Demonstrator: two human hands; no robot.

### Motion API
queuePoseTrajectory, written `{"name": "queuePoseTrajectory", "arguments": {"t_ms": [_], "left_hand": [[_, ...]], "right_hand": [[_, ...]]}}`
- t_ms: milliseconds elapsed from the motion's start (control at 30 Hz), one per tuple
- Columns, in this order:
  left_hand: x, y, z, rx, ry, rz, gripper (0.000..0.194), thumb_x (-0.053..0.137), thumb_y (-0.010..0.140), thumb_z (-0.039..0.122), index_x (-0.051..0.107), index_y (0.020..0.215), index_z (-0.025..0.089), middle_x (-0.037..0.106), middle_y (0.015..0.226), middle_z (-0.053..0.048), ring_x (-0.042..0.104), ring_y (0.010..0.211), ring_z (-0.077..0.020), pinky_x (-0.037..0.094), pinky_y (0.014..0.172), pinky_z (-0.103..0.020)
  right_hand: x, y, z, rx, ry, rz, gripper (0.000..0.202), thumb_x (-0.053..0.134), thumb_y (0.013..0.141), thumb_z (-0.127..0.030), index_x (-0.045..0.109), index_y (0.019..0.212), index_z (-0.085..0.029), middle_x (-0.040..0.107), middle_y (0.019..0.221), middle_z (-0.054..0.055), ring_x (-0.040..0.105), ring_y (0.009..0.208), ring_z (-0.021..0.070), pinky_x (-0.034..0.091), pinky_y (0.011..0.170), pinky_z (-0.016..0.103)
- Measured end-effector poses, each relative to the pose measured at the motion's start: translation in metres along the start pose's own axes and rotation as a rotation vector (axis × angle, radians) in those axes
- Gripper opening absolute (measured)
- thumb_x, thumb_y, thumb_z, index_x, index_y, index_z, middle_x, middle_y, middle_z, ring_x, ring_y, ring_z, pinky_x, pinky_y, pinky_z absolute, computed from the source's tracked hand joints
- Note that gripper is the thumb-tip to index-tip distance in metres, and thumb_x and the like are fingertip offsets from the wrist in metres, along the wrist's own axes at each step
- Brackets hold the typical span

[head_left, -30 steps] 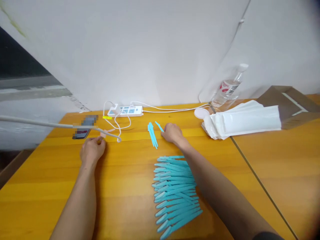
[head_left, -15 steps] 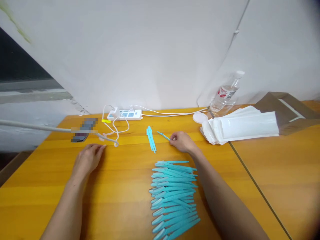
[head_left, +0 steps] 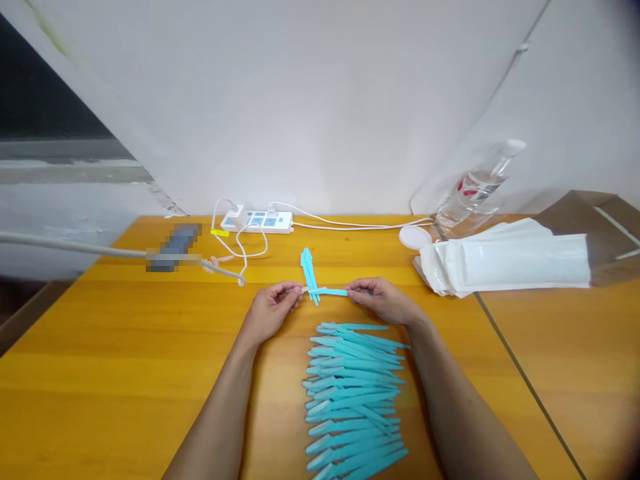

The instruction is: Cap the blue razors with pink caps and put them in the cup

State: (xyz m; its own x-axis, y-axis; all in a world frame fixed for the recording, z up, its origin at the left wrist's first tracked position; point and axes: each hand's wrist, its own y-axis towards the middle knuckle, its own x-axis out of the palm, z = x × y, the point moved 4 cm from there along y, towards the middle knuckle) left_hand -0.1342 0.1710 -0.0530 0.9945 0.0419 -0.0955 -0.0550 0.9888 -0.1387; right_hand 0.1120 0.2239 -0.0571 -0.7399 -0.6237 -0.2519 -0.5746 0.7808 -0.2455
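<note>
A thin light-blue stick is stretched level between both hands. My left hand pinches its whitish left tip, and my right hand grips its right end. Just behind the held stick, and partly crossed by it in view, a few blue sticks lie close together on the wooden table. Nearer to me, between my forearms, several more blue sticks lie in a long column, their wider ends to the left.
A white power strip with cables sits against the wall. At the left are a blurred phone and a grey rod. On the right are white packets, a tilted bottle, a round lid and a cardboard box.
My left hand has moved right to the stick and taken its left tip. The stick in my right hand has turned level and shifted in front of the small group. The view has shifted slightly.
</note>
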Motion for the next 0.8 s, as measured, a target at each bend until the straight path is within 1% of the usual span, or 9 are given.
{"name": "queuePoseTrajectory", "arguments": {"t_ms": [67,133,233,367,500,600,667,733,800], "left_hand": [[0.000,-0.002,-0.001,0.002,0.014,-0.004,0.039,0.073,0.079,0.049,0.073,0.096,0.014,0.072,0.080,-0.006,0.062,0.068,-0.0138,0.049,0.065,-0.024],[0.002,-0.002,-0.001,-0.002,0.022,-0.026,0.038,0.072,0.079,0.048,0.073,0.096,0.014,0.072,0.080,-0.006,0.063,0.068,-0.0139,0.050,0.064,-0.024],[0.007,-0.001,-0.001,-0.014,0.022,-0.057,0.038,0.072,0.080,0.048,0.073,0.098,0.015,0.073,0.079,-0.006,0.063,0.067,-0.0140,0.050,0.064,-0.024],[0.014,-0.003,-0.002,-0.029,0.003,-0.045,0.039,0.072,0.079,0.048,0.072,0.098,0.014,0.074,0.082,-0.007,0.064,0.067,-0.0139,0.051,0.063,-0.024],[0.023,-0.004,0.000,-0.027,0.009,-0.074,0.040,0.072,0.079,0.048,0.072,0.099,0.013,0.074,0.083,-0.008,0.064,0.067,-0.0139,0.051,0.064,-0.025],[0.022,-0.006,0.004,-0.042,0.051,-0.107,0.040,0.071,0.080,0.048,0.072,0.100,0.013,0.075,0.084,-0.008,0.065,0.071,-0.0152,0.051,0.068,-0.026],[0.019,-0.011,0.007,-0.062,0.112,-0.142,0.039,0.071,0.081,0.048,0.073,0.101,0.015,0.075,0.088,-0.008,0.067,0.076,-0.0168,0.051,0.071,-0.027],[0.018,-0.020,0.011,-0.063,0.163,-0.140,0.035,0.069,0.083,0.047,0.075,0.101,0.017,0.075,0.092,-0.007,0.067,0.082,-0.0184,0.051,0.075,-0.028],[0.022,-0.031,0.014,-0.015,0.201,-0.122,0.030,0.068,0.085,0.044,0.076,0.098,0.019,0.075,0.098,-0.007,0.067,0.088,-0.0199,0.051,0.080,-0.029]], "right_hand": [[0.000,0.001,0.001,0.016,0.003,0.006,0.043,0.060,0.085,-0.054,0.070,0.100,-0.015,0.050,0.065,-0.004,0.034,0.055,0.0080,0.027,0.048,0.020],[0.000,0.001,0.001,0.024,-0.001,0.008,0.043,0.060,0.085,-0.055,0.070,0.100,-0.015,0.048,0.063,-0.004,0.033,0.054,0.0079,0.026,0.048,0.020],[0.000,0.001,0.001,0.017,-0.001,-0.002,0.042,0.060,0.085,-0.055,0.069,0.098,-0.016,0.050,0.066,-0.004,0.035,0.056,0.0085,0.029,0.050,0.020],[0.000,0.000,-0.001,0.016,0.003,-0.012,0.041,0.059,0.085,-0.054,0.069,0.098,-0.017,0.051,0.066,-0.005,0.035,0.055,0.0084,0.029,0.050,0.021],[0.004,0.000,-0.009,-0.026,-0.025,-0.008,0.040,0.061,0.084,-0.052,0.070,0.094,-0.015,0.055,0.070,-0.003,0.038,0.057,0.0084,0.031,0.053,0.022],[0.007,-0.001,-0.013,-0.008,-0.017,-0.036,0.040,0.061,0.084,-0.052,0.071,0.091,-0.014,0.054,0.067,-0.003,0.037,0.057,0.0084,0.030,0.052,0.022],[0.004,-0.002,-0.013,0.012,-0.010,-0.042,0.041,0.061,0.083,-0.053,0.071,0.088,-0.014,0.054,0.065,-0.003,0.039,0.056,0.0086,0.031,0.052,0.022],[-0.003,-0.002,-0.010,0.003,0.010,0.026,0.043,0.061,0.083,-0.054,0.072,0.087,-0.013,0.058,0.068,-0.001,0.044,0.059,0.0098,0.035,0.055,0.022],[-0.012,-0.001,-0.006,-0.010,0.030,0.132,0.045,0.060,0.084,-0.055,0.071,0.089,-0.013,0.063,0.073,0.000,0.050,0.063,0.0113,0.038,0.058,0.023]]}}
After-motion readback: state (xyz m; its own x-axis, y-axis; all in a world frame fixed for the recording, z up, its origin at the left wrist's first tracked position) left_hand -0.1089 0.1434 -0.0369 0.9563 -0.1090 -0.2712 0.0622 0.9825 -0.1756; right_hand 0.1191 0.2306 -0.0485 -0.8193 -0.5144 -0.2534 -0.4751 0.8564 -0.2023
